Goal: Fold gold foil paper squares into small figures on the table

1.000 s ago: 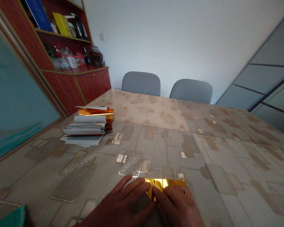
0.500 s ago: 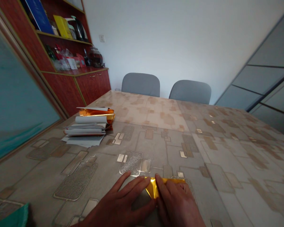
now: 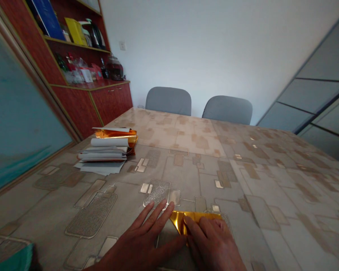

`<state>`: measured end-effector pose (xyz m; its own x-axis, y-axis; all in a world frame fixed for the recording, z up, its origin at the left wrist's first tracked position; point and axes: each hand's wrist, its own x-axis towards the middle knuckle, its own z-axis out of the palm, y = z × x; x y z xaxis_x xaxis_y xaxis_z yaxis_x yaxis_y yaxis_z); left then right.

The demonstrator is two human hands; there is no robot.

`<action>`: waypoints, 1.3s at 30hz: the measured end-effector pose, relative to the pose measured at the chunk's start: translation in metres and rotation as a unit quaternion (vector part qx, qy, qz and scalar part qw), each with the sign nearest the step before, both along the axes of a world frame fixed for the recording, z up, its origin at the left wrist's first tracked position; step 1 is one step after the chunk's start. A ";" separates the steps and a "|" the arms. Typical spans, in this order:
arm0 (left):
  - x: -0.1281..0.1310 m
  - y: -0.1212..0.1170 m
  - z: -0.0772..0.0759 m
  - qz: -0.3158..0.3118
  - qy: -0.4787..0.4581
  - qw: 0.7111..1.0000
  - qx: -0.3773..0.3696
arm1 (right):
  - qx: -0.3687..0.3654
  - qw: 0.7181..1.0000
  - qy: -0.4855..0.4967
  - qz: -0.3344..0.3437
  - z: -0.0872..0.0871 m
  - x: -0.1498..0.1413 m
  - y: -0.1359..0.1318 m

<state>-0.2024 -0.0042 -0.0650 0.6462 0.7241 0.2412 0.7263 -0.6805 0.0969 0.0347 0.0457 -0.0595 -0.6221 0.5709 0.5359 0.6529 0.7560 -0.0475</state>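
A shiny gold foil sheet [image 3: 196, 217] lies at the near edge of the table [image 3: 243, 180], partly folded, with a grey underside showing between my hands. My left hand [image 3: 142, 242] lies flat with fingers stretched out, its fingertips by the sheet's left corner. Beside it, my right hand [image 3: 211, 242] presses flat on the foil, fingers extended. Most of the sheet is hidden under both hands.
A stack of grey and gold foil sheets [image 3: 107, 150] sits at the table's left side. Two grey chairs [image 3: 199, 103] stand at the far edge. A red wooden cabinet [image 3: 81, 75] with bottles and boxes stands at the left wall.
My left fingers have slid forward along the sheet's left edge. My right hand has drawn back a little, and more gold foil shows at the fold.
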 end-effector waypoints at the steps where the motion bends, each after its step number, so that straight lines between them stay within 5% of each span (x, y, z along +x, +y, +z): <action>1: 0.000 0.000 0.001 -0.002 0.005 1.000 -0.013 | 0.000 1.000 -0.002 0.000 0.000 0.000 -0.001; 7: 0.004 0.002 0.005 -0.011 0.003 1.000 0.028 | -0.114 0.993 -0.026 -0.005 0.004 0.004 -0.001; 14: 0.016 0.012 0.041 -0.092 0.001 0.996 -0.016 | -0.212 0.977 -0.023 0.025 0.014 0.010 0.007; 21: 0.019 0.011 0.005 -0.010 -0.089 0.995 -0.034 | -0.176 0.983 -0.048 0.025 0.016 0.007 0.004; 24: 0.014 0.009 0.001 -0.044 -0.057 0.997 -0.018 | -0.136 0.989 -0.056 0.016 0.016 0.007 0.004; 28: 0.006 0.014 0.032 -0.076 -0.027 0.991 -0.108 | -0.143 0.986 -0.081 -0.017 0.023 0.011 0.011; 33: 0.000 0.025 0.071 -0.091 0.008 0.976 -0.197 | -0.246 0.965 -0.068 -0.053 0.044 0.023 0.024; 39: -0.006 0.045 0.066 -0.105 -0.038 0.980 -0.167 | -0.350 0.937 -0.005 0.011 0.058 0.032 0.033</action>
<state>-0.2083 0.0408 0.0006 0.7788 0.6237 0.0668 0.5557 -0.7355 0.3875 0.0664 0.0785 -0.0014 -0.6407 0.7673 0.0291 0.6402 0.5547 -0.5314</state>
